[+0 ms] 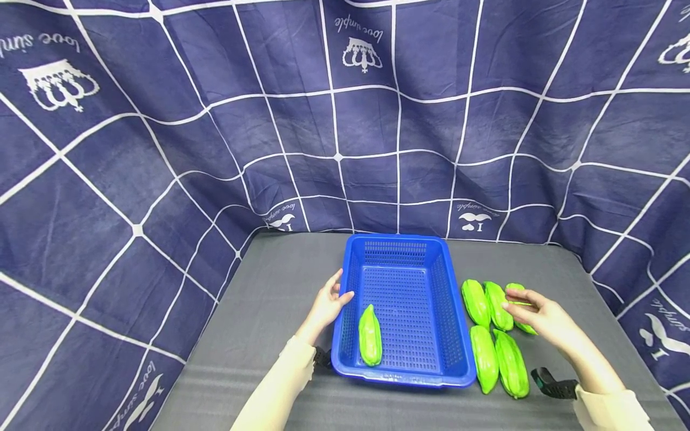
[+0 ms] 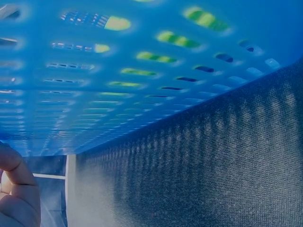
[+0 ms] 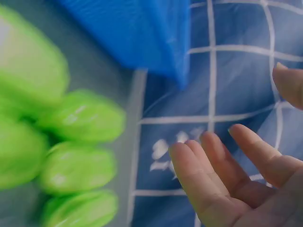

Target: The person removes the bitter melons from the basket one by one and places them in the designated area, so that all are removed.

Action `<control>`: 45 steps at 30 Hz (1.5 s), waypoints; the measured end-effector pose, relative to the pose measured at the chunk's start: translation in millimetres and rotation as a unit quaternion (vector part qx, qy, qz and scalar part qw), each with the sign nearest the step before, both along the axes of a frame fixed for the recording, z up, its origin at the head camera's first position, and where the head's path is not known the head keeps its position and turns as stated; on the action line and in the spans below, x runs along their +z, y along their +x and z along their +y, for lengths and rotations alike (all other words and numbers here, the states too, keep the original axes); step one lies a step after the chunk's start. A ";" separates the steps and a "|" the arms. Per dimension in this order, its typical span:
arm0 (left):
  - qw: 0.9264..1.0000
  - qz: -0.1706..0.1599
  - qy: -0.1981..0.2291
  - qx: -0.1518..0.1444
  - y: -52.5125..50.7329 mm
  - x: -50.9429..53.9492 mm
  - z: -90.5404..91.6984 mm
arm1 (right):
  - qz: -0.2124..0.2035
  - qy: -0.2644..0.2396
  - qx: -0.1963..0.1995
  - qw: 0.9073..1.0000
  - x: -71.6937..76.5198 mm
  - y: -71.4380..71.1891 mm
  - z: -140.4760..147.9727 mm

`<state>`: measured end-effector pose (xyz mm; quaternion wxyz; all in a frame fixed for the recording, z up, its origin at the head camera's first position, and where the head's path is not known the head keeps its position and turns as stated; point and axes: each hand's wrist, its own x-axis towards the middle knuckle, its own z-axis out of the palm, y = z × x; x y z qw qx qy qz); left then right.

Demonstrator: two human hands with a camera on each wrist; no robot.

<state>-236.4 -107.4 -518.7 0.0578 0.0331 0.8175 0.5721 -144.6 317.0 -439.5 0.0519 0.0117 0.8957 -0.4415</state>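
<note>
A blue plastic basket (image 1: 399,376) with perforated walls rests on the grey table. One bright green, ridged bitter melon (image 1: 370,336) lies inside it, near its left front corner. At the basket's left rim, my left hand (image 1: 326,304) grips the edge, thumb over the rim and fingers outside. Right of the basket, several similar bitter melons (image 1: 485,359) lie in two rows. My right hand (image 1: 541,314) hovers over the farther row, partly covering its rightmost melon, with fingers apart and holding nothing. In the right wrist view, the spread fingers (image 3: 189,175) are clear of the melons (image 3: 80,168).
A grey cloth (image 1: 259,311) covers the table. Dark blue fabric (image 1: 366,126) with white grid lines hangs behind and along both sides. Each wrist wears a black strap (image 1: 557,386). The basket's wall (image 2: 142,80) fills the upper left wrist view.
</note>
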 end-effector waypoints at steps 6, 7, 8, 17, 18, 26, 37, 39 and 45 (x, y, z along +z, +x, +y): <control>1.000 -0.001 -0.006 0.001 0.0 0.7 -0.2 | 0.039 -0.025 0.019 0.999 26.6 -19.1 -33.2; 1.000 0.000 -0.005 0.001 0.2 0.8 -0.2 | 0.041 -0.027 0.020 0.999 30.0 -22.5 -38.5; 1.000 0.000 -0.005 0.001 0.3 0.8 -0.2 | 0.042 -0.029 0.022 0.998 33.1 -25.9 -43.8; 1.000 0.009 0.011 -0.006 -1.7 -0.9 0.0 | 0.046 -0.042 0.051 0.997 44.0 -51.3 -96.3; 1.000 0.009 0.011 -0.006 -1.6 -0.9 -0.2 | 0.045 -0.044 0.057 0.996 42.7 -53.7 -102.3; 1.000 0.009 0.008 -0.008 -1.5 -1.4 -0.4 | 0.027 -0.081 0.102 0.991 20.7 -72.9 -145.7; 1.000 0.006 0.007 -0.013 -1.0 0.1 -0.6 | -0.020 -0.010 0.114 0.993 -18.9 -85.0 -198.1; 1.000 0.007 0.011 -0.015 -1.1 0.0 0.1 | -0.026 0.010 0.116 0.993 -26.2 -83.3 -205.3; 1.000 0.011 0.021 -0.019 -2.6 -3.3 0.1 | -0.032 0.052 0.130 0.990 -43.1 -81.0 -216.7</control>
